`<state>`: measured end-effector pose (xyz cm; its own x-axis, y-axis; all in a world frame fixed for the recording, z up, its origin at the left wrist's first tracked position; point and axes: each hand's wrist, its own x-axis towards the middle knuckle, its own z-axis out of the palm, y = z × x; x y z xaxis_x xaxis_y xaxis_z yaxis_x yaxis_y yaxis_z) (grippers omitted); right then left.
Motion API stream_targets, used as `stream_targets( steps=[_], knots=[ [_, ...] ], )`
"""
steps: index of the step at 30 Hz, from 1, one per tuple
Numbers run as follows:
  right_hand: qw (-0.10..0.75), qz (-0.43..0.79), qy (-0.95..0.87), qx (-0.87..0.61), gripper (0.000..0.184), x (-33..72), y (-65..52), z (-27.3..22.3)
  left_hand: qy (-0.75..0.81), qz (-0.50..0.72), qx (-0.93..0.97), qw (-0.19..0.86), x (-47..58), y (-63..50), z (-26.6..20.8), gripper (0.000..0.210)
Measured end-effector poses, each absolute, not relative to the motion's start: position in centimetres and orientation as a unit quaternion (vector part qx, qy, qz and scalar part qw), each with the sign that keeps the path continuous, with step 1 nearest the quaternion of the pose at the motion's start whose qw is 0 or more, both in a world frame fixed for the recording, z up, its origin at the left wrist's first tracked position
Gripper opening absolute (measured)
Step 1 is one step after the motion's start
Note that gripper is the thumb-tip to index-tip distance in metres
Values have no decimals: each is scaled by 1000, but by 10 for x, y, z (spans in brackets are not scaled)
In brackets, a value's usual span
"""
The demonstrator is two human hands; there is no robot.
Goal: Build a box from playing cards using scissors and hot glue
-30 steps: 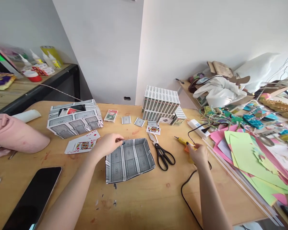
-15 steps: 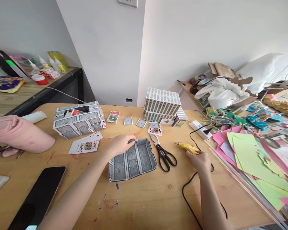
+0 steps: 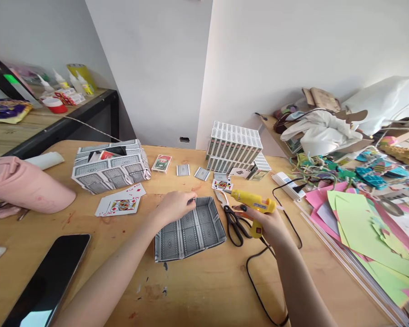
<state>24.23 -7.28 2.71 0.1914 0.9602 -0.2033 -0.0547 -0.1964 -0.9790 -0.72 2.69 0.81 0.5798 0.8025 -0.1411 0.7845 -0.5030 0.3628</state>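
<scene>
An open-topped tray made of playing cards (image 3: 194, 229), grey patterned backs showing, rests on the wooden table. My left hand (image 3: 177, 206) pinches its far edge near the back left; the fingertips are partly hidden. In my right hand (image 3: 266, 222) is a yellow hot glue gun (image 3: 250, 200), raised above the table with its nozzle pointing left. Black-handled scissors (image 3: 236, 222) lie just right of the tray, partly below the glue gun. Behind the tray are loose cards (image 3: 222, 182) and single card backs (image 3: 183, 170).
A card-covered box (image 3: 112, 170) and fanned cards (image 3: 119, 204) lie left, near a pink tumbler (image 3: 37, 186) and a phone (image 3: 47, 281). Stacked card packs (image 3: 234, 145) stand at the back. The gun's black cord (image 3: 248, 272) loops right, near a power strip (image 3: 289, 186) and coloured paper (image 3: 357, 222).
My right hand has lifted the glue gun off the table and brought it left, over the scissors and nearer the tray. My left hand stays at the tray's far edge.
</scene>
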Motion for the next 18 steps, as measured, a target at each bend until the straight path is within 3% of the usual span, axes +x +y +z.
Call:
stream_targets(
  steps=[5,18],
  knots=[
    [432,504,-465,-585,30,224,-61,24,451,24,871,193,-8,26,7,30],
    [284,304,-668,-617,14,212,-44,20,443,10,866,230,-27,33,10,28]
  ],
)
